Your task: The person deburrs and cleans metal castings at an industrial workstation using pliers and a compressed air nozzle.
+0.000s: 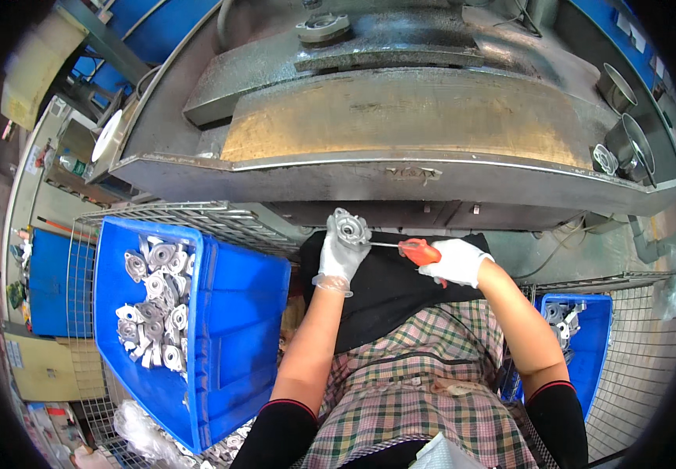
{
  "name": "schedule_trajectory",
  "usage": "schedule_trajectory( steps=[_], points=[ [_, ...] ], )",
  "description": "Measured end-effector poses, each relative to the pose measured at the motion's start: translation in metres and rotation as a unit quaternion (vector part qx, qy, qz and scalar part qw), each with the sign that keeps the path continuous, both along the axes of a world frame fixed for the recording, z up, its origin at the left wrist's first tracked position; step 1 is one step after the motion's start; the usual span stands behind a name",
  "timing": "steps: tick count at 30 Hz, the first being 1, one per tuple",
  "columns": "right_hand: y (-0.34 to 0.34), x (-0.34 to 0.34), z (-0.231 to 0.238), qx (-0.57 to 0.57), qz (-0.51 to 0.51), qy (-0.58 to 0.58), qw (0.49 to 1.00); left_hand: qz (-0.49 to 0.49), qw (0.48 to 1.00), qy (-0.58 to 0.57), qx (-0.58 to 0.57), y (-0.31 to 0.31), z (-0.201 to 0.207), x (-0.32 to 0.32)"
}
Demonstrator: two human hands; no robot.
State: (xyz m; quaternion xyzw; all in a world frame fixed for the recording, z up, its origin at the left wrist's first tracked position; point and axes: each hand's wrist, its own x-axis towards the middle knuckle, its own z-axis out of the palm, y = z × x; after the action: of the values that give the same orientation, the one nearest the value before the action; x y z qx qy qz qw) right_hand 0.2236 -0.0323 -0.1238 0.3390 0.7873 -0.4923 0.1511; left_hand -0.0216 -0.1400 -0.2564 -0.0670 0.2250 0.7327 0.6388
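Note:
Gloved in white, my left hand [341,259] grips a silver-grey cast metal part [350,227] with a round hub and lobed edges. Its fingers close around the part from below, in front of my lap. My right hand [458,263], gloved too, is wrapped around the red handle [420,252] of a tool with a thin metal shaft. That shaft points left and its tip meets or nearly meets the casting's right side; contact cannot be told. The tool's exact kind does not show clearly.
A blue bin [236,313] of similar castings [154,301] stands at left in a wire cage. Another blue bin [600,328] with castings is at right. Ahead runs a metal workbench [314,173] with a raised front edge; metal pots [633,144] stand at its right end.

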Motion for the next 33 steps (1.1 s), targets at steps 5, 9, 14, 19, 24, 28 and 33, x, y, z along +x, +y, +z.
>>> schedule_trajectory(
  steps=[5, 9, 14, 19, 24, 28, 33],
  points=[
    [-0.006, 0.008, 0.011, 0.116, 0.025, -0.045, 0.992, -0.04, 0.997, 0.048, 0.037, -0.002, -0.001, -0.001],
    [-0.014, 0.0, 0.008, 0.173, 0.05, -0.04, 0.983, -0.031, 0.998, 0.053, 0.033, 0.0, -0.005, 0.001],
    [-0.018, -0.009, 0.008, 0.176, 0.049, -0.059, 0.981, -0.022, 0.998, 0.05, 0.016, 0.001, -0.003, 0.003],
    [-0.013, -0.008, 0.008, 0.174, 0.039, -0.073, 0.981, -0.028, 0.998, 0.057, 0.015, -0.001, -0.003, 0.001],
    [-0.012, -0.005, 0.003, 0.174, 0.039, -0.073, 0.981, -0.034, 0.998, 0.052, -0.003, 0.001, -0.004, 0.0],
    [-0.019, 0.001, 0.009, 0.168, 0.046, -0.043, 0.984, -0.037, 0.998, 0.043, 0.033, -0.001, -0.008, -0.002],
    [-0.025, 0.021, 0.022, 0.03, 0.086, -0.016, 0.996, -0.066, 0.994, 0.038, 0.083, -0.003, -0.007, -0.001]
  ],
)
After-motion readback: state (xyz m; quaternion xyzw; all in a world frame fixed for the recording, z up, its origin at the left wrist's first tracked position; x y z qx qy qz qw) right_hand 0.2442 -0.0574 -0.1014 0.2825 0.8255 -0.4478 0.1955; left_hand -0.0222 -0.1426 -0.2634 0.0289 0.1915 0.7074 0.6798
